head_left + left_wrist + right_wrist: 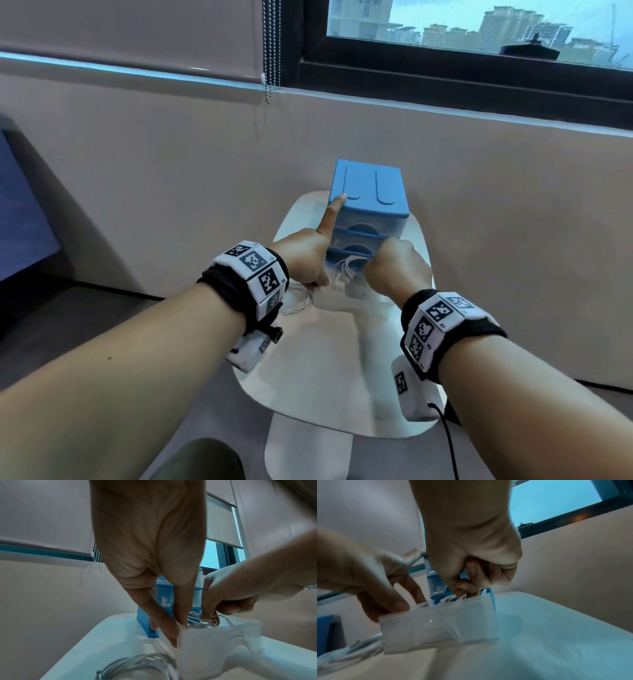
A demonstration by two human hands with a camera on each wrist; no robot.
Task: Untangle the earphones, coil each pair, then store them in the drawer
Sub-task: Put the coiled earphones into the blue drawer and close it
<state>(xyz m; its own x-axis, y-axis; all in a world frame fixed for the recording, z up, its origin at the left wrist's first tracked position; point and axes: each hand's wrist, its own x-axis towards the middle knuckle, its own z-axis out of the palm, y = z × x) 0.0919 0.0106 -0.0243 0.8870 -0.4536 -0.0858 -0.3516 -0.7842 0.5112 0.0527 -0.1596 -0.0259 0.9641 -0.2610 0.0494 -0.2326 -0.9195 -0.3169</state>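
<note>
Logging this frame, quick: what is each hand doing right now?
Left hand: open, index finger on the drawer unit, other fingers at the open drawer.
Right hand: pinching coiled earphones over the drawer.

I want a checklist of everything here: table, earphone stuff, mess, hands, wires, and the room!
Surface: white table.
Job's things: blue drawer unit, bottom clear drawer pulled out; coiled earphones going in; second earphone coil on the table.
Clutter: nothing seen.
Hands: left hand steadies the unit and the drawer; right hand pinches the coiled earphones.
Cables: wristband lead.
Surroundings: window, blind chain.
</note>
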